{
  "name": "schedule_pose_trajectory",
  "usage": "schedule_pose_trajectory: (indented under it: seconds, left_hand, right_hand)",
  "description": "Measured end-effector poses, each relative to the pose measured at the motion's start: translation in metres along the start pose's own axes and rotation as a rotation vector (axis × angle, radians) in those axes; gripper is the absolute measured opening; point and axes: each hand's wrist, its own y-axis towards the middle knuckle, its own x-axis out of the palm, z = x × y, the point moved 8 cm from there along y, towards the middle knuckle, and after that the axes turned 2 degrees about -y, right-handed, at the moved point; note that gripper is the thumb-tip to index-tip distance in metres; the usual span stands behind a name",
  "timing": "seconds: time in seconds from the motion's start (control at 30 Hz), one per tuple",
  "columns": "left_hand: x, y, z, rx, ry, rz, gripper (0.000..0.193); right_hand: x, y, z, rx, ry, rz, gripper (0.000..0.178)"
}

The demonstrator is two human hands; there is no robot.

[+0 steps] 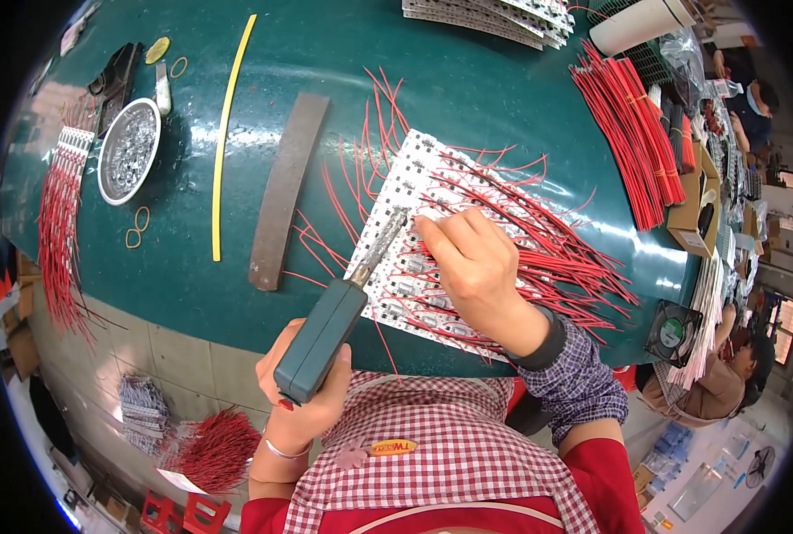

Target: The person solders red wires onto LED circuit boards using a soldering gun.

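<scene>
My left hand (327,399) is wrapped round the dark green body of a soldering iron (322,340). Its metal tip reaches up and right onto a white circuit board panel (425,153), close to my right fingertips. My right hand (473,258) is over the panel with thumb and forefinger pinched together at the board. What sits between those fingers is too small to make out; it may be a wire end. Many thin red wires (574,267) fan out to the right from the panel, and others stick out at its upper left. My right wrist hides part of the wires.
Left of the panel lie a brown flat bar (289,191) and a yellow strip (234,133). A white bowl (103,173) holds shiny bits. Bundled red wires (627,133), a cardboard box (700,200) and a small black fan (672,333) line the right side. Other people sit beyond.
</scene>
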Motion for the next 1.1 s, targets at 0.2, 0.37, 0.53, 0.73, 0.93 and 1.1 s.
schedule_pose_trajectory:
  seconds: [0.2,0.37,0.53,0.73,0.93,1.1]
  left_hand:
    - [0.004,0.003,0.003,0.027,0.02,-0.005,0.018]
    - [0.005,0.003,0.007,0.067,0.06,-0.01,0.018]
    - [0.004,0.004,0.006,-0.004,0.032,-0.006,0.018]
    - [0.003,0.0,-0.002,0.001,0.031,-0.001,0.017]
    - [-0.001,-0.008,-0.001,0.092,0.1,0.016,0.019]
    - [0.001,-0.007,0.005,0.08,0.103,0.004,0.021]
  right_hand:
    - [0.0,0.002,-0.002,-0.014,-0.012,-0.007,0.033]
    - [0.0,0.002,-0.004,-0.026,-0.054,-0.017,0.033]
    - [0.0,0.002,-0.005,-0.021,-0.06,-0.033,0.033]
    - [0.001,0.002,-0.005,-0.024,-0.063,-0.036,0.034]
    - [0.001,0.003,-0.005,-0.02,-0.055,-0.043,0.033]
    - [0.001,0.002,-0.004,-0.019,-0.044,-0.03,0.033]
